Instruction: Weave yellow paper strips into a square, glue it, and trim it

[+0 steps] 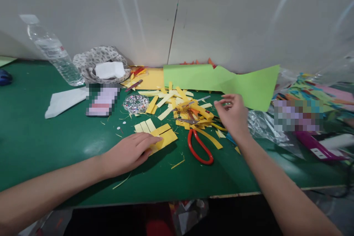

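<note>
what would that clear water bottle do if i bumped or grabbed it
The bottle would likely tip if pushed near the cap, being tall and narrow. It may feel fairly heavy, since it looks mostly full. Its thin, ribbed plastic would probably give under a squeeze

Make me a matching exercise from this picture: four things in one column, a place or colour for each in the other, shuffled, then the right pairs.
Column one:
1. Left hand
2. Scissors
3. Bottle
4. Green paper

Column two:
A. Beside the patterned bag
B. Behind the yellow scraps
C. On the yellow card
D. Red-handled

Right pairs: 1-C, 2-D, 3-A, 4-B
</note>
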A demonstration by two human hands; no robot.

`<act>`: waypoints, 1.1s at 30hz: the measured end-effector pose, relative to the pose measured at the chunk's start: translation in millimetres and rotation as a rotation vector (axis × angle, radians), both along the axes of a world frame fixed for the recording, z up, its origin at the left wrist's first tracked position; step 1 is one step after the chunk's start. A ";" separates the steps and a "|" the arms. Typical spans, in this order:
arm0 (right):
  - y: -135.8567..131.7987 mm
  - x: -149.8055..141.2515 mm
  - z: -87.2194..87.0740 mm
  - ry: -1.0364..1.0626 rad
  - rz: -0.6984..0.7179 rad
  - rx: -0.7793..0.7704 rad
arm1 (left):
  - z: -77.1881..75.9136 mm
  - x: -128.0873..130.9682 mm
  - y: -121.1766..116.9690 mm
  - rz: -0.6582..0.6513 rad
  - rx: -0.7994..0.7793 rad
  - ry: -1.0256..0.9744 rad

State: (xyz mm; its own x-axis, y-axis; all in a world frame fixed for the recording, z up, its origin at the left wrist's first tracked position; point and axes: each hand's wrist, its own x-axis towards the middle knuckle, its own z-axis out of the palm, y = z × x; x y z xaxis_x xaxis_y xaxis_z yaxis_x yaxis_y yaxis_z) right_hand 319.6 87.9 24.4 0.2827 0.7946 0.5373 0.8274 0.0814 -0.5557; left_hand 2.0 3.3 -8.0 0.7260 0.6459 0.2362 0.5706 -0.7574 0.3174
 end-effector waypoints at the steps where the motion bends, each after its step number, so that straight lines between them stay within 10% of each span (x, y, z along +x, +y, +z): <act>1: -0.3 -3.9 -3.1 -0.021 0.057 -0.058 | 0.0 -0.2 0.0 0.001 0.001 0.005; 7: -6.3 -32.5 -16.1 -0.277 0.205 -0.299 | 0.6 -0.1 -0.2 0.012 -0.006 0.011; 17: -0.3 -18.6 -14.1 0.054 0.321 -0.150 | 1.4 -0.5 2.3 -0.071 0.065 -0.008; 26: -22.1 -41.1 6.9 -0.050 0.639 -0.291 | 1.6 -0.3 2.9 -0.075 0.056 -0.017; 33: -24.6 -48.0 1.1 -0.192 0.609 -0.302 | 3.6 0.4 3.7 -0.085 0.050 -0.034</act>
State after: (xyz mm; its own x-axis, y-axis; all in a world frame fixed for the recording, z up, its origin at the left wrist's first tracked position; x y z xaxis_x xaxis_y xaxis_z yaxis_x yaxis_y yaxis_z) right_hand 271.6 63.4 25.5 -0.3377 0.9034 0.2643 0.7691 0.4267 -0.4759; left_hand 2.5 7.1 -4.5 0.7684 0.5695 0.2920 0.4934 -0.8177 0.2966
